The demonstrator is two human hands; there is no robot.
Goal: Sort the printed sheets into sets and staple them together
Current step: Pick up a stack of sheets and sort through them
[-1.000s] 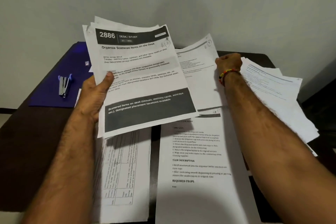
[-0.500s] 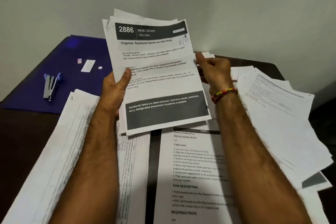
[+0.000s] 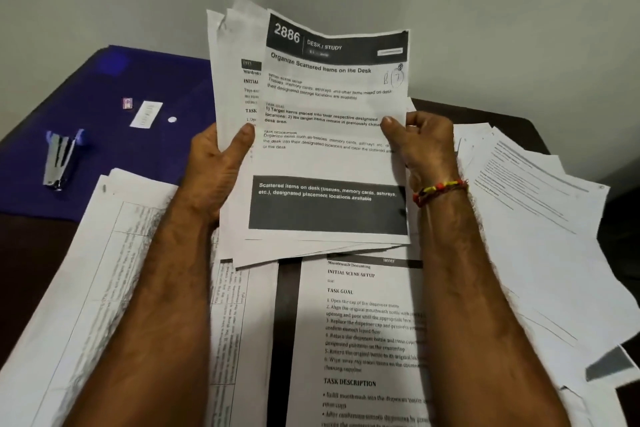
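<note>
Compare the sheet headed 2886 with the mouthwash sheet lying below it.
The 2886 sheet is held up in the air, pinched by the left hand and the right hand; the mouthwash sheet lies flat on the table. The 2886 sheet fronts a fanned stack and is bent; the mouthwash sheet looks flat. The 2886 sheet has a dark block low down; the mouthwash sheet shows none. Both are white printed task pages with a dark header band.

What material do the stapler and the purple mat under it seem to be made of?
Stapler: probably shiny metal body, since it shows bright glints, with bluish, likely plastic, parts at the top. Purple mat: smooth, slightly glossy sheet, possibly plastic; a soft light reflection shows near its far corner.
</note>
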